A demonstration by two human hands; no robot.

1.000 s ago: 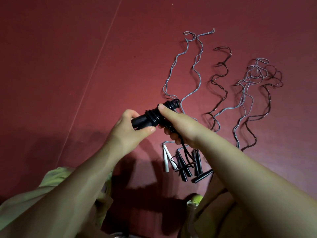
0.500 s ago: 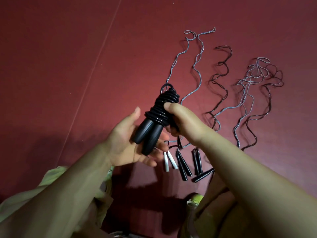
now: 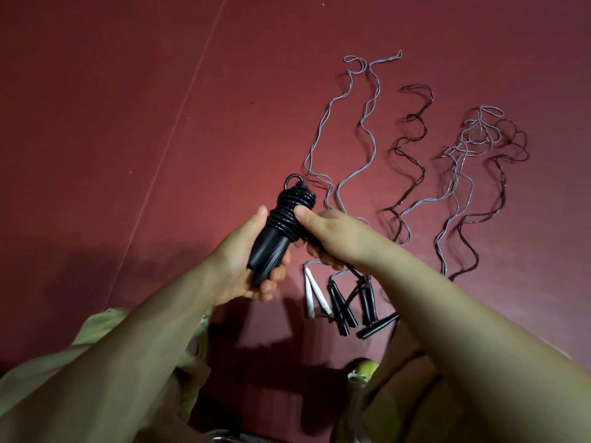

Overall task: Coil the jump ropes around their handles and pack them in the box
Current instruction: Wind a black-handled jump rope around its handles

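A black jump rope [image 3: 289, 215] is sitting coiled in glossy loops around the upper part of its two black handles [image 3: 267, 251], raised above the red floor [image 3: 128, 123]. Its long axis is tilting, handle ends pointing near-left, coiled end far-right. The left hand [image 3: 243, 266] is gripping the handles; the right hand [image 3: 332, 238] is pinching the coil. Uncoiled ropes [image 3: 415, 161] are lying to the right.
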